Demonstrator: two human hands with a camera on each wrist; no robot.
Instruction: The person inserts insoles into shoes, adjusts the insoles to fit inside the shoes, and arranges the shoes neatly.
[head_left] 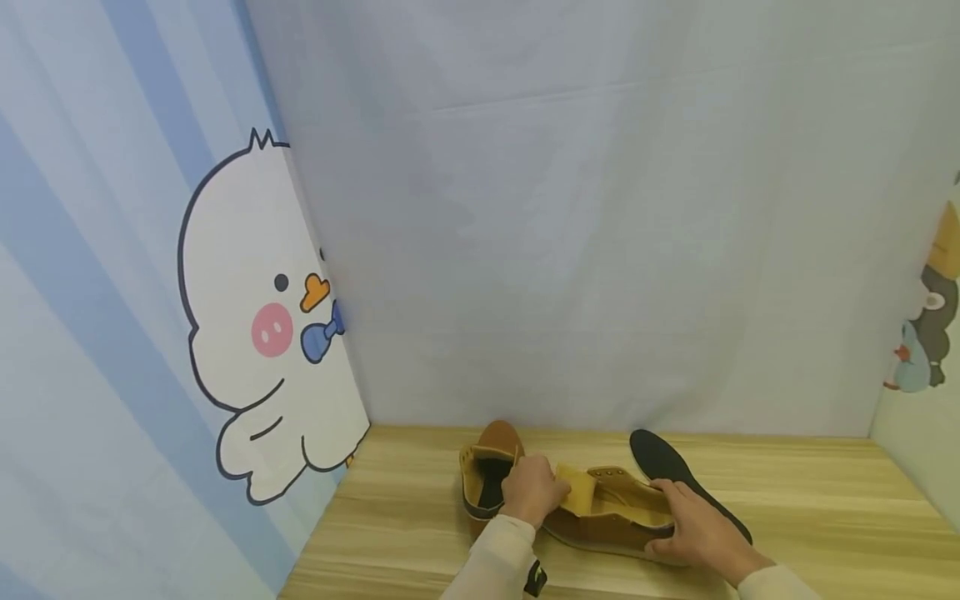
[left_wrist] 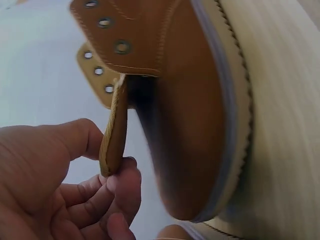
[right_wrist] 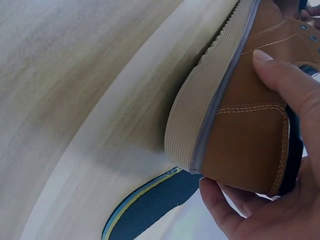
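A brown leather shoe (head_left: 611,533) lies sideways on the table, its opening facing up and its heel to the right. My left hand (head_left: 531,490) pinches the shoe's tongue (head_left: 576,490) between thumb and fingers, pulling it up out of the opening. In the left wrist view the tongue (left_wrist: 114,135) stands out from below the eyelet flaps (left_wrist: 120,35). At the other end my right hand (head_left: 697,529) grips the heel, its thumb (right_wrist: 280,75) on one side and fingers around the back. A black insole (head_left: 667,460) lies just behind the right hand, partly hidden by it.
A second brown shoe (head_left: 501,437) stands left of the first, toe toward the back, partly covered by my left hand. Grey cloth (head_left: 585,250) closes off the back of the wooden table (head_left: 840,500). A striped panel with a cartoon duck (head_left: 247,275) stands at left.
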